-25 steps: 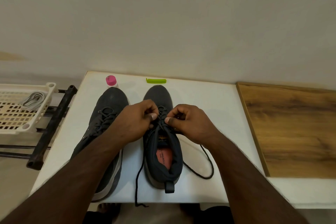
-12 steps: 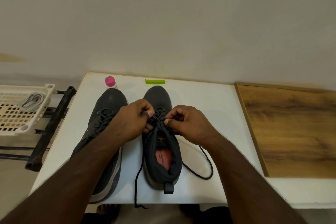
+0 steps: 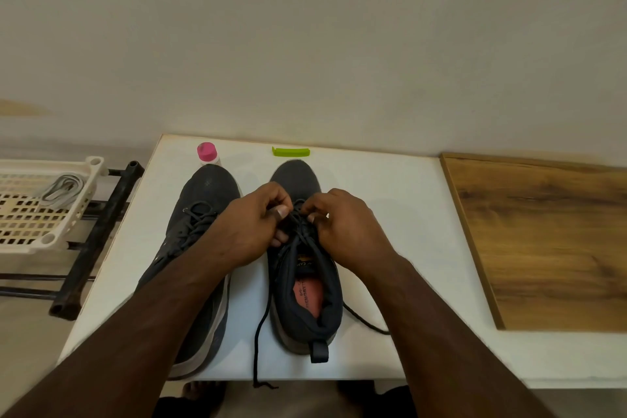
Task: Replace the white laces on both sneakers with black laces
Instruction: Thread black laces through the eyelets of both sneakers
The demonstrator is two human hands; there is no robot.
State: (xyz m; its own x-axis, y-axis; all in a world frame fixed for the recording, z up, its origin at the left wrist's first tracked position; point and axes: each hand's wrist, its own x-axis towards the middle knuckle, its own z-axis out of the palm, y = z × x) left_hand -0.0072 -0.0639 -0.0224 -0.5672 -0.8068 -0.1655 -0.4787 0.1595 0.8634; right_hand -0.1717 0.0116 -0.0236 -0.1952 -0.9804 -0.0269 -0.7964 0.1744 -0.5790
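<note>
I am watching both hands edging closer together over the right sneaker (image 3: 305,282) than a second ago, so I judge the black lace (image 3: 261,332) is being drawn tight near the top eyelets. My left hand (image 3: 251,227) is pinching the lace at the tongue; my right hand (image 3: 342,227) is pinching it from the other side. The lace is a thin round cord, its loose ends trailing off the white table (image 3: 390,214). The left sneaker (image 3: 196,231), soft dark knit, is sitting beside it already laced black. The flat white laces (image 3: 61,188) are lying in the slotted plastic basket (image 3: 30,231).
</note>
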